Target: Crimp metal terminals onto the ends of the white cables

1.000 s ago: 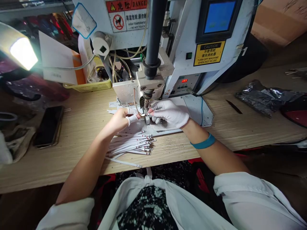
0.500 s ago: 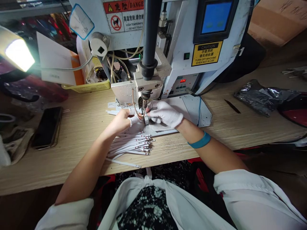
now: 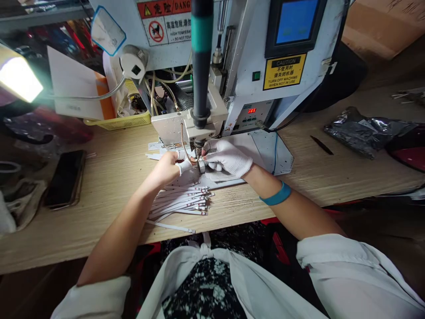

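My left hand (image 3: 168,168), with white covers on some fingertips, is closed in a pinch just left of the machine's narrow working tip (image 3: 198,149). On the other side of that tip, my right hand (image 3: 229,158) wears a white glove with bare fingertips showing, its fingers pressed together. Whatever the fingers hold is too small and hidden to make out. A small metal block (image 3: 201,166) sits between the hands beneath the tip. Close in front lies a pile of thin white strips (image 3: 181,201) with small reddish marks near their right ends.
The white machine (image 3: 245,95) bears high-temperature warnings and a blue screen (image 3: 295,22). A bright lamp (image 3: 20,77), yellow basket (image 3: 122,123) and phone (image 3: 65,178) are on the left. On the right lie a dark pointed tool (image 3: 321,145) and a silvery plastic bag (image 3: 361,130).
The machine's head and black tube have come down, bringing a teal band into view. The red display digits have changed. Both hands stay nearly in place at the tip.
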`<state>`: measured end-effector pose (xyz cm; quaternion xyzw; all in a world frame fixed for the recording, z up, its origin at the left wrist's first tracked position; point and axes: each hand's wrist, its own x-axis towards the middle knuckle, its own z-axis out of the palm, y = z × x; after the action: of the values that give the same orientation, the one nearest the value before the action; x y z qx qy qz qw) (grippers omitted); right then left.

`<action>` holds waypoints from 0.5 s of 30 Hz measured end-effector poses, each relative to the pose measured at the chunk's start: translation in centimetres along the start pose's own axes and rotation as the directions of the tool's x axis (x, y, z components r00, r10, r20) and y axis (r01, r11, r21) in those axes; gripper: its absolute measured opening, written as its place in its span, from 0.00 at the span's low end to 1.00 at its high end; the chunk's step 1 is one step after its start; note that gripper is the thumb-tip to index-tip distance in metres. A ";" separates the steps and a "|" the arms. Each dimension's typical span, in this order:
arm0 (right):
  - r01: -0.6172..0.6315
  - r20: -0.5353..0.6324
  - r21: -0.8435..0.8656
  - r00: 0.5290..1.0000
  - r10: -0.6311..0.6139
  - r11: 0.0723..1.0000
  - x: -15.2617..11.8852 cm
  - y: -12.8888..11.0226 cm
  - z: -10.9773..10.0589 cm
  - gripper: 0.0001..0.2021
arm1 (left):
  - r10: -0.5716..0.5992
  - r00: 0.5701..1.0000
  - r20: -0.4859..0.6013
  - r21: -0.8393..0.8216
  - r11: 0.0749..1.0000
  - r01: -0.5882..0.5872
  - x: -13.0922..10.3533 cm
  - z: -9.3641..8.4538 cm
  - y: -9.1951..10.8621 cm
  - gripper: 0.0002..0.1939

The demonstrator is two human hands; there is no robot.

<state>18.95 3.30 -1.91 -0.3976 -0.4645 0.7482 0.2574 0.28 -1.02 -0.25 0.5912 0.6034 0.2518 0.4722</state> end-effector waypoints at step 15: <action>0.031 -0.015 -0.003 0.999 -0.031 1.000 -0.1 0.1 0.1 0.10 | -0.032 0.999 0.002 0.010 0.999 0.032 0.0 -0.1 0.2 0.19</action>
<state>18.94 3.13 -1.93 -0.3961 -0.4698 0.7405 0.2720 0.31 -0.99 -0.04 0.5840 0.6136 0.2404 0.4739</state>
